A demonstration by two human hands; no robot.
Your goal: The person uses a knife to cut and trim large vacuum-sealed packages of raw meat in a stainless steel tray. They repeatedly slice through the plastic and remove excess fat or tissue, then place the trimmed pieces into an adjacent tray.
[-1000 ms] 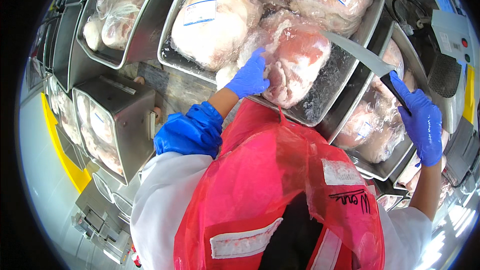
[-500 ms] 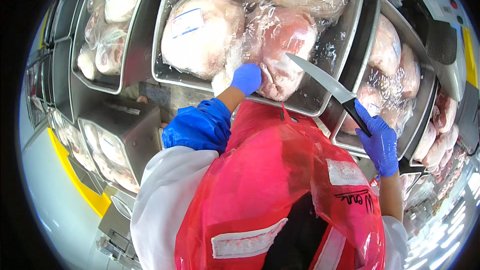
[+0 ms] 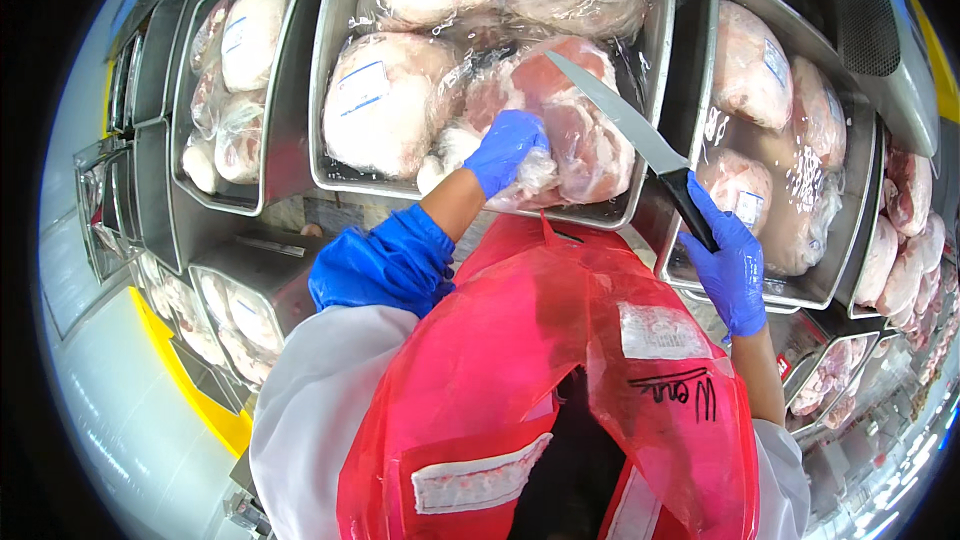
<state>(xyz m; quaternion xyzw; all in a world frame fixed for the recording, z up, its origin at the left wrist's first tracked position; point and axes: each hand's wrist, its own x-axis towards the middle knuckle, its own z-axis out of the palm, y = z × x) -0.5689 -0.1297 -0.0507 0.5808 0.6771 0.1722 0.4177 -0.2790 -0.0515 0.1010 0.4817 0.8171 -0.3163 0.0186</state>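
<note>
In the middle metal tub (image 3: 658, 30) a large cut of raw meat (image 3: 598, 145) lies with its pink and white surface mostly out of its clear wrap. My left hand (image 3: 508, 148), in a blue glove, is closed on bunched clear plastic wrap (image 3: 535, 178) at the near left side of this cut. My right hand (image 3: 730, 265), also gloved in blue, grips the black handle of a long knife (image 3: 625, 125). The blade points up and left over the meat; whether it touches the meat I cannot tell. Wrapped meat pieces (image 3: 385, 110) with labels sit beside and behind.
On the right stands another metal tub (image 3: 712, 70) with wrapped meat, and beyond it lie bare cuts (image 3: 905, 250). A tub (image 3: 268, 155) of wrapped pieces stands at the left, with a lower one (image 3: 235, 285) nearer me. A grey perforated metal housing (image 3: 868, 30) is at the far right.
The plastic has come off much of the cut, showing its bare surface, and is bunched under my left hand. My right hand still holds the knife. The whole view has shifted somewhat.
</note>
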